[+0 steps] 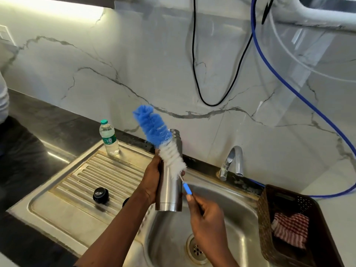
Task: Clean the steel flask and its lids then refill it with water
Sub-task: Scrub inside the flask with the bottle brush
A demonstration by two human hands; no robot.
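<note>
My left hand [152, 180] grips the steel flask [170, 193] upright above the sink's left rim, its mouth open at the top. My right hand [207, 218] holds the handle of a bottle brush [158, 135] with blue and white bristles. The brush lies slanted across the front of the flask, outside it, with the blue tip up and to the left. A black lid [100, 195] rests on the ribbed drainboard [77, 189]. A second dark lid [125, 201] peeks out behind my left forearm.
A steel sink [231, 218] with a drain lies below my hands, and the tap [232, 160] stands at its back. A plastic water bottle [108, 138] stands on the drainboard's far edge. A brown basket [289, 224] with a checked cloth sits right. Cables and a blue hose hang on the wall.
</note>
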